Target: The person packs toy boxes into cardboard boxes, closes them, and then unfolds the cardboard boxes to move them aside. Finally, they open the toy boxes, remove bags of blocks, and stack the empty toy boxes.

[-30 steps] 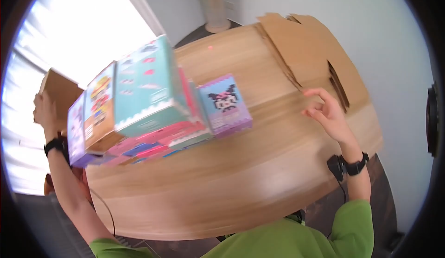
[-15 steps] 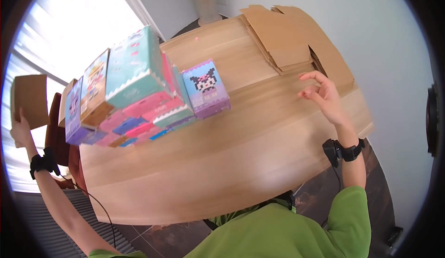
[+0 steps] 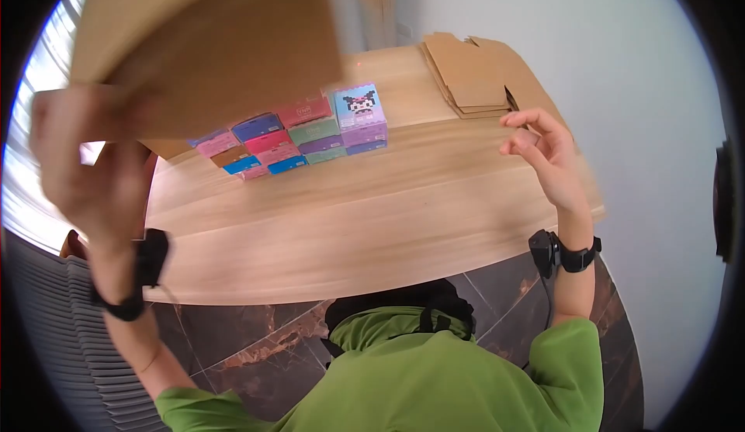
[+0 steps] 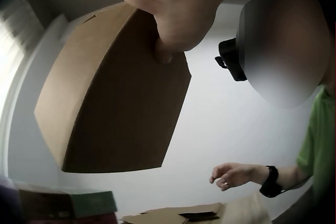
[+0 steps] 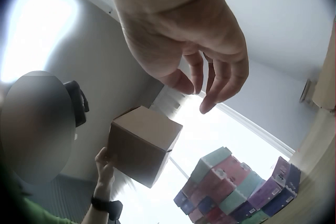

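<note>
Since the earlier frame, the cardboard box (image 3: pixel 225 52) has been brought from the far left, beyond the stack, to a raised place close before the head camera, where much of the stack is now covered by it. The right hand's bent pose has hardly been altered.

Nearest, the box is gripped near its edge by the left hand (image 3: pixel 97 153), with the thumb pressed on one face. It is held tilted in the air, well above the worktop (image 3: pixel 372 222); an edge grip was probably chosen so that the weight could be borne by one hand without the walls being crushed. Whether anything is contained in it cannot be told.

The right hand (image 3: pixel 547 153) is held over the worktop's right side, its fingers loosely bent and nothing grasped.

Farther off, coloured boxes (image 3: pixel 272 140) are stacked in close rows with their small ends turned towards the person, seemingly so that each is steadied by its neighbours. At the right end a purple box (image 3: pixel 361 114) is set upon others.

Beyond, flattened cardboard (image 3: pixel 469 75) is laid in a pile, apparently kept apart from the stack.
</note>
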A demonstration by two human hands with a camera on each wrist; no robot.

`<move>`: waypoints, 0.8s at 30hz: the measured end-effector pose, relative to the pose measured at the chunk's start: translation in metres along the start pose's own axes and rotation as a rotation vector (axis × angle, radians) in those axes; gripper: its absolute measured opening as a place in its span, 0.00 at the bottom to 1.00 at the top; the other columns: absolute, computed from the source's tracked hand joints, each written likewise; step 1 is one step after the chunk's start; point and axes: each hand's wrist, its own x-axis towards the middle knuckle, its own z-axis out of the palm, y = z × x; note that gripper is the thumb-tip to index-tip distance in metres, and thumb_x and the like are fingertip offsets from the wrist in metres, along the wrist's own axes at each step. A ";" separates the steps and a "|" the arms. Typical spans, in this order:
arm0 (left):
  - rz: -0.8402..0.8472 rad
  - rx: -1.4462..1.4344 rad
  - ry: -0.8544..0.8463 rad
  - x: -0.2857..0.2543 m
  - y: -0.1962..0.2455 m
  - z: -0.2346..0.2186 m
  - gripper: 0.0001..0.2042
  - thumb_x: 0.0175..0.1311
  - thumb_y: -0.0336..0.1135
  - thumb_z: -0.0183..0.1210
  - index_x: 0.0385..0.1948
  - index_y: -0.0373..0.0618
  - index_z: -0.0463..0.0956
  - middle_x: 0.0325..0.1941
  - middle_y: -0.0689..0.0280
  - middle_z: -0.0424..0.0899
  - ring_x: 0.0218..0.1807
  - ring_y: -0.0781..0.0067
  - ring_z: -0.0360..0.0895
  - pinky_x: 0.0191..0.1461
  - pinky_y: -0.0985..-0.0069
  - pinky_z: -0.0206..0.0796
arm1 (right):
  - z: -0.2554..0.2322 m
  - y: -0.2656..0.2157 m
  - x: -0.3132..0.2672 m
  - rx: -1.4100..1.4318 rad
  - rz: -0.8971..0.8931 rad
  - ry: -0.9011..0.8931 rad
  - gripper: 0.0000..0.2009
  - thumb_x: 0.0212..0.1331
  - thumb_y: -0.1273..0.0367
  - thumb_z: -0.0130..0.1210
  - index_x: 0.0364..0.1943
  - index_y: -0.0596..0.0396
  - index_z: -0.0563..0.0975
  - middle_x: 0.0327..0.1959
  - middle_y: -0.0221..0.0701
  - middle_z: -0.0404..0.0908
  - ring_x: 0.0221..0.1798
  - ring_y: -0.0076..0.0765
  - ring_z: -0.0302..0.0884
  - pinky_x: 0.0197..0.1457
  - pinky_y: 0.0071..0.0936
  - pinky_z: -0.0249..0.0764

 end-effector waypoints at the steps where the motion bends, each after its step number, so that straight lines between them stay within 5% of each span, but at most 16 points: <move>1: 0.091 -0.011 -0.101 0.007 0.025 0.000 0.12 0.30 0.20 0.60 0.22 0.42 0.74 0.20 0.66 0.71 0.27 0.66 0.66 0.36 0.71 0.56 | -0.001 -0.005 -0.005 -0.001 -0.024 -0.001 0.08 0.57 0.77 0.46 0.40 0.62 0.70 0.42 0.33 0.73 0.36 0.23 0.75 0.44 0.22 0.71; 3: 0.085 -0.074 -0.132 -0.001 0.061 0.011 0.06 0.30 0.33 0.53 0.15 0.48 0.70 0.19 0.70 0.65 0.26 0.70 0.61 0.37 0.68 0.50 | -0.003 -0.012 -0.014 -0.005 -0.064 0.003 0.06 0.57 0.78 0.45 0.39 0.63 0.71 0.37 0.33 0.75 0.36 0.24 0.75 0.43 0.22 0.71; 4: 0.112 -0.211 0.030 -0.010 0.077 0.027 0.05 0.29 0.36 0.53 0.13 0.51 0.69 0.19 0.72 0.63 0.26 0.70 0.59 0.35 0.68 0.47 | -0.006 -0.014 -0.022 0.003 -0.080 0.003 0.06 0.58 0.78 0.45 0.38 0.63 0.71 0.35 0.32 0.75 0.36 0.24 0.75 0.43 0.22 0.71; 6: 0.102 -0.239 -0.041 -0.023 0.114 0.039 0.09 0.27 0.36 0.54 0.10 0.57 0.60 0.18 0.75 0.56 0.25 0.76 0.57 0.35 0.70 0.46 | -0.013 -0.015 -0.037 0.020 -0.108 0.004 0.05 0.58 0.78 0.45 0.36 0.63 0.72 0.31 0.32 0.76 0.35 0.25 0.75 0.42 0.21 0.70; 12: 0.092 -0.543 -0.215 -0.068 0.182 0.107 0.04 0.39 0.30 0.53 0.17 0.51 0.68 0.19 0.73 0.64 0.27 0.73 0.63 0.39 0.68 0.52 | -0.012 0.021 -0.052 -0.135 0.175 0.048 0.06 0.57 0.79 0.43 0.35 0.63 0.73 0.27 0.28 0.74 0.33 0.22 0.72 0.40 0.21 0.70; 13: 0.083 -0.574 -0.261 -0.072 0.186 0.114 0.03 0.41 0.29 0.53 0.18 0.50 0.69 0.20 0.72 0.66 0.27 0.72 0.64 0.38 0.68 0.54 | -0.011 0.031 -0.052 -0.169 0.231 0.063 0.07 0.56 0.80 0.43 0.35 0.63 0.73 0.26 0.28 0.73 0.33 0.22 0.72 0.40 0.20 0.70; 16: -0.374 -0.934 -0.176 -0.072 0.171 0.126 0.03 0.46 0.24 0.53 0.20 0.45 0.70 0.22 0.68 0.69 0.28 0.67 0.65 0.35 0.71 0.57 | -0.010 0.047 -0.052 -0.205 0.308 0.045 0.09 0.54 0.82 0.40 0.35 0.63 0.72 0.27 0.25 0.71 0.34 0.20 0.71 0.39 0.18 0.68; 17: -0.426 -0.896 -0.276 -0.070 0.159 0.127 0.03 0.47 0.23 0.53 0.21 0.43 0.70 0.23 0.67 0.70 0.29 0.65 0.66 0.34 0.71 0.57 | -0.008 0.050 -0.052 -0.217 0.332 0.048 0.09 0.53 0.82 0.40 0.35 0.63 0.72 0.27 0.25 0.71 0.34 0.19 0.70 0.39 0.18 0.68; 19: -0.530 -0.814 -0.483 -0.069 0.134 0.127 0.03 0.47 0.20 0.52 0.22 0.40 0.70 0.24 0.64 0.72 0.30 0.62 0.67 0.34 0.72 0.59 | -0.005 0.056 -0.050 -0.166 0.273 0.101 0.09 0.53 0.83 0.40 0.35 0.64 0.72 0.28 0.25 0.71 0.34 0.19 0.70 0.39 0.18 0.68; 22: -0.531 -1.067 -0.716 -0.073 0.131 0.138 0.06 0.47 0.19 0.51 0.27 0.38 0.72 0.28 0.63 0.73 0.34 0.61 0.68 0.41 0.71 0.61 | -0.002 0.057 -0.043 -0.116 0.203 0.186 0.08 0.51 0.83 0.43 0.35 0.63 0.72 0.31 0.26 0.72 0.36 0.20 0.69 0.42 0.19 0.67; 24: -0.530 -1.113 -0.582 -0.064 0.134 0.139 0.09 0.47 0.20 0.50 0.32 0.39 0.73 0.35 0.61 0.74 0.40 0.61 0.68 0.47 0.71 0.60 | 0.000 0.053 -0.036 -0.125 0.108 0.178 0.09 0.50 0.83 0.46 0.36 0.62 0.72 0.33 0.28 0.72 0.38 0.23 0.69 0.45 0.20 0.66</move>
